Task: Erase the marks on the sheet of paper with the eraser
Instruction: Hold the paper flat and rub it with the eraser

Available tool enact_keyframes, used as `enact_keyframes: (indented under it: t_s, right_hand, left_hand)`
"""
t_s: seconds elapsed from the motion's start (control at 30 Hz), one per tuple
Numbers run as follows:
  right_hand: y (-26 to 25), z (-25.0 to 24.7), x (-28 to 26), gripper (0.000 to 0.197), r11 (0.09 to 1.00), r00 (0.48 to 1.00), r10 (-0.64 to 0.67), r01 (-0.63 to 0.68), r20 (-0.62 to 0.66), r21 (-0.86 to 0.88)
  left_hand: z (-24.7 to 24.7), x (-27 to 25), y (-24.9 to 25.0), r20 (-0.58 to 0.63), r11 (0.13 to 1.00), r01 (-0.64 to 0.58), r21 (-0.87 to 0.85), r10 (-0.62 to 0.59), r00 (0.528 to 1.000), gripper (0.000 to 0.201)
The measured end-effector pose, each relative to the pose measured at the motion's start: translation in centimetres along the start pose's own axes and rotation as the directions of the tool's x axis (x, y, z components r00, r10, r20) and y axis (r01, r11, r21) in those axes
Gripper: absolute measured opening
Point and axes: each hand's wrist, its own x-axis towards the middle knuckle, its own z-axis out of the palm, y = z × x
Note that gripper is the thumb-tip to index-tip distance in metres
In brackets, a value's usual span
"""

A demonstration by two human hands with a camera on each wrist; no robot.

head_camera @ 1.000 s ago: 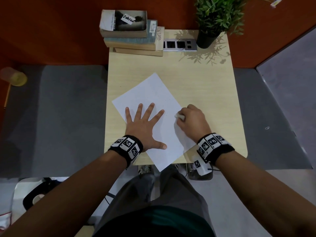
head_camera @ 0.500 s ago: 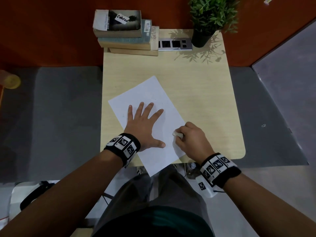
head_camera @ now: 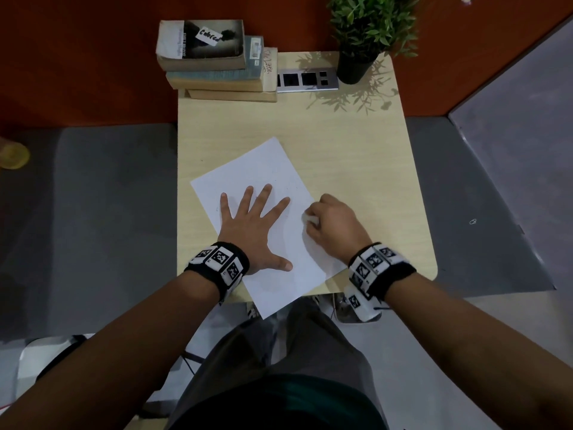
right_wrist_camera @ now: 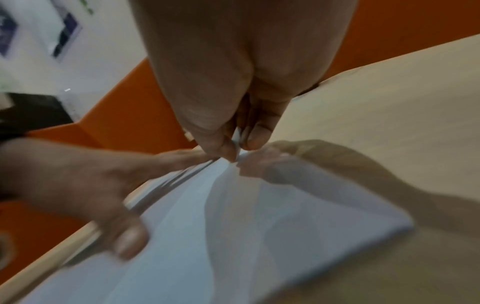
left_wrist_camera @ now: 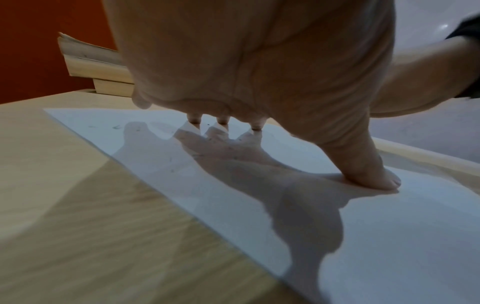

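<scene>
A white sheet of paper (head_camera: 263, 169) lies slanted on the light wooden table (head_camera: 356, 150), its near corner hanging over the front edge. My left hand (head_camera: 251, 225) lies flat on the sheet, fingers spread and straight, pinning it down. My right hand (head_camera: 331, 225) pinches a small white eraser (head_camera: 310, 219) at the sheet's right edge. In the right wrist view the eraser (right_wrist_camera: 237, 138) sits between thumb and fingers, touching the paper (right_wrist_camera: 233, 236). Faint grey marks show on the paper (left_wrist_camera: 168, 158) in the left wrist view, near the fingertips (left_wrist_camera: 222, 121).
A stack of books (head_camera: 214, 60) sits at the table's back left. A silver socket strip (head_camera: 307, 79) and a potted plant (head_camera: 362, 35) stand at the back right. Grey floor surrounds the table; an orange wall runs behind it.
My right hand with the eraser moved toward me along the sheet's right edge, then back away again. The left hand stayed pressed on the paper.
</scene>
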Motion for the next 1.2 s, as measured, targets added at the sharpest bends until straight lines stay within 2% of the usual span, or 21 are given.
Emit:
enact_keyframes:
  t_s: [0.13,0.2,0.27,0.33,0.5,0.57,0.7,0.77,0.83,0.9,1.03,1.07,1.13,1.2]
  right_hand:
    - [-1.4,1.1,-1.7,0.010,0.986,0.976,-0.145,0.157,0.163,-0.060]
    - [-0.6,0.4,-0.6,0.012,0.993,0.988,-0.088,0.098,0.127,-0.073]
    - [0.2,-0.4,0.4,0.013,0.998,1.000,0.001,0.001,0.027,-0.058]
    - [-0.1,-0.4,0.3,0.012,0.998,1.000,0.018,-0.018,-0.009,-0.058]
    - [-2.1,1.1,-1.5,0.011,0.977,0.974,-0.147,0.171,0.173,-0.129]
    - [-1.4,0.5,-0.8,0.011,0.984,0.983,-0.107,0.126,0.148,-0.128]
    - [-0.2,-0.5,0.4,0.012,0.997,0.999,0.046,-0.048,-0.026,-0.062]
    - [-1.3,0.5,-0.3,0.010,0.998,1.000,-0.012,0.012,0.003,-0.064]
    - [-2.7,1.4,-1.4,0.010,0.986,0.982,-0.136,0.147,0.129,-0.084]
    - [-2.5,1.0,-1.0,0.013,0.978,0.966,-0.167,0.188,0.196,-0.091]
    - [-0.4,-0.2,1.1,0.012,0.999,0.999,0.049,-0.049,-0.011,-0.017]
    - [-0.7,0.2,1.0,0.011,0.998,0.997,0.062,-0.062,-0.036,-0.001]
    - [-2.5,1.5,0.0,0.011,1.000,1.000,-0.015,0.015,0.012,-0.004]
    - [-3.8,2.2,-0.9,0.011,0.992,0.985,-0.128,0.128,0.113,0.001]
  left_hand:
    - [0.0,0.1,0.0,0.000,1.000,0.002,-0.002,-0.002,1.000,0.142]
    - [-0.1,0.1,0.0,0.004,1.000,0.005,-0.005,-0.005,1.000,0.143]
    - [-0.1,0.0,0.0,0.005,1.000,0.009,0.000,-0.009,1.000,0.143]
    - [-0.2,0.0,0.0,0.007,1.000,0.012,0.007,-0.012,1.000,0.143]
    - [-0.1,0.0,0.2,-0.004,1.000,0.007,0.022,-0.007,1.000,0.142]
    - [-0.1,0.1,0.1,-0.002,1.000,0.009,0.027,-0.009,1.000,0.142]
    - [-0.1,0.1,0.1,0.002,1.000,0.012,0.025,-0.012,1.000,0.142]
    - [0.0,0.1,0.1,0.002,1.000,0.012,0.023,-0.012,1.000,0.142]
    - [0.0,0.1,0.1,-0.001,1.000,0.010,0.023,-0.010,1.000,0.142]
    - [-0.2,0.1,0.2,0.000,1.000,0.009,0.018,-0.009,1.000,0.142]
    - [-0.2,0.0,-0.1,-0.004,1.000,0.014,0.010,-0.014,1.000,0.144]
    - [-0.2,0.0,-0.1,-0.005,1.000,0.013,0.008,-0.013,1.000,0.145]
    - [0.0,0.0,-0.2,-0.015,1.000,0.010,-0.001,-0.010,1.000,0.146]
    - [0.0,0.0,-0.3,-0.027,1.000,0.007,-0.005,-0.007,1.000,0.148]
